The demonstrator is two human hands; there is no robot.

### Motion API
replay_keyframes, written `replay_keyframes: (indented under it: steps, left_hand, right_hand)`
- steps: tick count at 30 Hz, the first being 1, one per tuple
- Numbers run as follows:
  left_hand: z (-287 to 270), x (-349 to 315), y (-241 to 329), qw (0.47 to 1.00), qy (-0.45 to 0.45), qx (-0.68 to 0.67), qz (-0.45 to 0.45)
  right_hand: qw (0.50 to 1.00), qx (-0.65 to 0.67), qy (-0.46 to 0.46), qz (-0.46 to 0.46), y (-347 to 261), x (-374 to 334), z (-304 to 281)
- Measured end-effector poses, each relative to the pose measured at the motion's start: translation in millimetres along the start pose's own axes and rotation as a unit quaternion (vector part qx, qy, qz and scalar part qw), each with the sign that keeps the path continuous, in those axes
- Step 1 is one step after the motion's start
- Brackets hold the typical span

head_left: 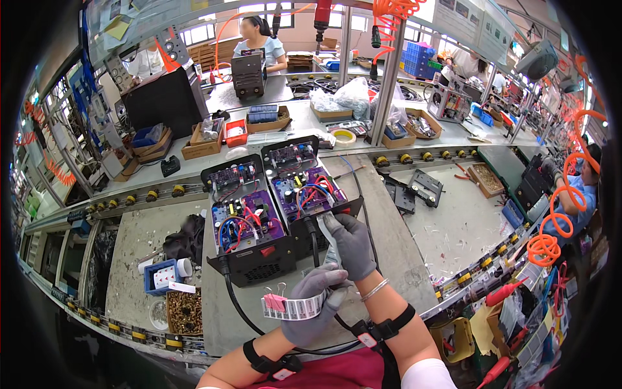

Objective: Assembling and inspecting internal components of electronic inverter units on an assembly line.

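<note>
My left hand (314, 308), in a grey glove, is closed on a strip of small printed labels (299, 309). A pink binder clip (275, 302) is fixed to the loose end of that strip. In the same kind of glove, my right hand (352, 245) pinches a pale length of the strip (331, 251) close to the front of the right-hand device. Two open black devices stand side by side, the left device (265, 264) and the right device (304, 228). Purple circuit boards (304, 188) with coloured wires show inside them. Black power cables run out of their fronts.
A grey board (402, 272) carries the devices on the roller line. To the left are a blue bin (162, 277) and a box of brass-coloured parts (184, 312). Black plastic parts (414, 188) lie to the right. An orange coiled hose (547, 249) hangs near a co-worker.
</note>
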State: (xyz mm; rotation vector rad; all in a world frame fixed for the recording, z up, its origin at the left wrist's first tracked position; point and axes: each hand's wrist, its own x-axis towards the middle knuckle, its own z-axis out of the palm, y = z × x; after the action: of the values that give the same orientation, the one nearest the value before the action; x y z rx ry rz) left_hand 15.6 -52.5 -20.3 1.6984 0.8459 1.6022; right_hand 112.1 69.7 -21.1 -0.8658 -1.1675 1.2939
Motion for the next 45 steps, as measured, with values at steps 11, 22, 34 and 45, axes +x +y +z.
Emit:
replay_keyframes:
  steps: [11,22,34,45]
  left_hand:
    - [-0.9,1.4,2.6,1.000,0.010,0.004,-0.003]
    - [-1.9,3.1,2.9,1.000,0.005,0.011,0.008]
    - [1.1,1.1,-1.0,1.000,0.007,-0.028,-0.003]
    - [-1.6,0.3,-2.0,1.000,-0.011,0.003,-0.024]
  right_hand:
    - [1.000,0.004,-0.008,-0.008,-0.5,-2.9,-0.4]
    - [1.000,-0.028,0.007,-0.009,1.8,-0.5,-2.5]
    - [0.997,-0.021,0.046,-0.057,8.1,1.7,3.1]
    - [0.996,-0.044,0.069,-0.045,11.5,6.2,2.9]
